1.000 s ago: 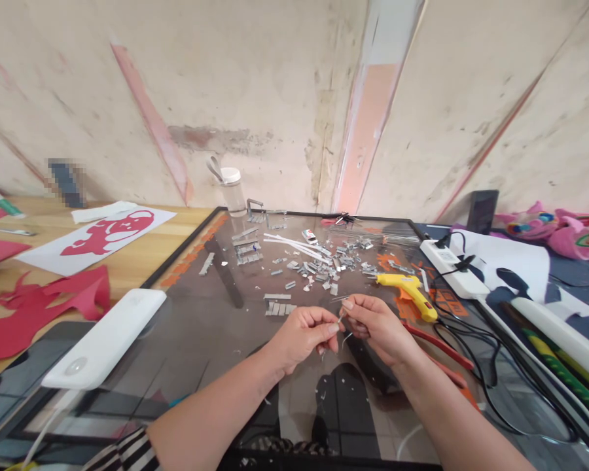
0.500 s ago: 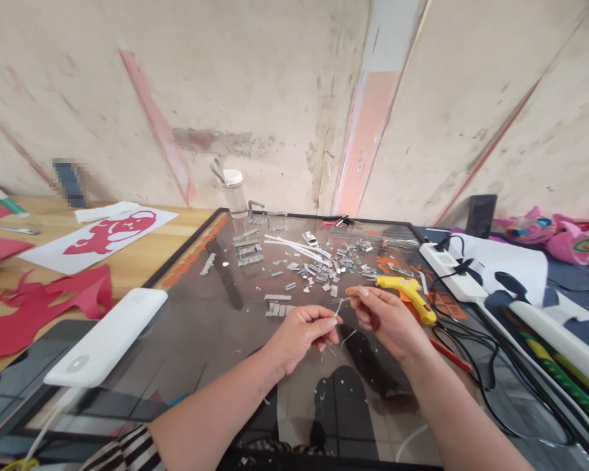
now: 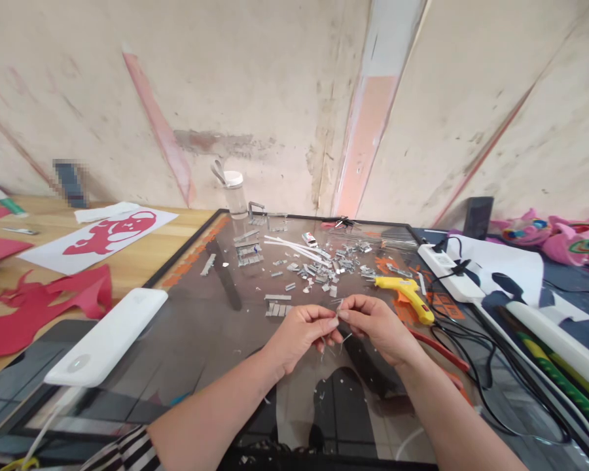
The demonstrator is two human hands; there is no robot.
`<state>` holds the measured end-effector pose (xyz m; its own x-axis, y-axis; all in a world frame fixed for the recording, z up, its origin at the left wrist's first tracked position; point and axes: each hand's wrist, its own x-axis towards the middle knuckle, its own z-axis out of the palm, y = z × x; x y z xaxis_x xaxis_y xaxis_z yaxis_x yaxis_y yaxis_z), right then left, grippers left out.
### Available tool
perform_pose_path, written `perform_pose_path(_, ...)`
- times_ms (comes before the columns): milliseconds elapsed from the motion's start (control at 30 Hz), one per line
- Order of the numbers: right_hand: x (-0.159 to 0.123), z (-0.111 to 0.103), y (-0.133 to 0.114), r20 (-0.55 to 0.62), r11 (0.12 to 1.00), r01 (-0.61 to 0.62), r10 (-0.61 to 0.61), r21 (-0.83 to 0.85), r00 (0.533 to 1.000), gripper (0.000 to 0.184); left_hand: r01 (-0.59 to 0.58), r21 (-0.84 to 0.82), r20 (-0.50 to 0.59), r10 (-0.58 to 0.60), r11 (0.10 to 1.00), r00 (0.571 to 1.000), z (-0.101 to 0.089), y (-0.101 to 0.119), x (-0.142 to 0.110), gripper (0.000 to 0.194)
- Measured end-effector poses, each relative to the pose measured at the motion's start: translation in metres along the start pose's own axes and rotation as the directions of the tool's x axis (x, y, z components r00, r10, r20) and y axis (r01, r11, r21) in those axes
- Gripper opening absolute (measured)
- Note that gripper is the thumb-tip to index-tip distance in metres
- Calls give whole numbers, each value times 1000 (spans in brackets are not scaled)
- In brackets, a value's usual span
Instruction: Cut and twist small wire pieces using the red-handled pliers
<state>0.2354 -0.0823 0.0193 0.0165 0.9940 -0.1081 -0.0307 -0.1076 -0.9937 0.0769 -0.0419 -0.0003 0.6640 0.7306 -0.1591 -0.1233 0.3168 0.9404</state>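
Observation:
Over the dark glass tabletop (image 3: 206, 353), my left hand (image 3: 304, 335) pinches a thin whitish strip (image 3: 339, 310) between thumb and forefinger. Fingertips of my right hand (image 3: 375, 327) are closed at the strip's upper end, touching or nearly touching the left ones. Fingers hide most of the strip. Just beyond my left hand lies a small grey slatted piece (image 3: 277, 306). Farther back are scattered small grey bits (image 3: 324, 268) and several long white strips (image 3: 297, 246). Red-handled pliers (image 3: 442, 350) lie partly behind my right forearm.
A yellow glue gun (image 3: 405, 294) lies right of my hands, near a white power strip (image 3: 451, 273) and tangled black cords (image 3: 476, 366). At left are a white lamp-like bar (image 3: 108, 337) and red felt (image 3: 73, 301). A lidded bottle (image 3: 234, 196) stands at the back.
My right hand moved up and away from the left, then came back down to the strip's end. My left hand has stayed almost still, holding the strip.

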Motion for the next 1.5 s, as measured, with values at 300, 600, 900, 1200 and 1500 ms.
perform_pose_path(300,-1,3,-5,-18,998,-5,4,-63,1000,18,24,-18,10,-23,1000,1000,-1,-1,0,20)
perform_pose_path(600,-1,3,-3,-56,995,-11,6,-102,998,18,19,-9,-32,-19,1000,999,1,1,-1,23)
perform_pose_path(900,1,5,0,-46,998,-25,22,-56,999,19,27,-23,-58,-28,999,998,2,2,-2,23)
perform_pose_path(1200,0,3,-1,4,999,-38,38,-36,999,19,57,-34,-73,-60,998,996,2,4,-2,23)
perform_pose_path(1500,1,3,-1,17,999,-34,35,-34,999,21,70,-54,-31,-72,996,997,0,1,-1,25)
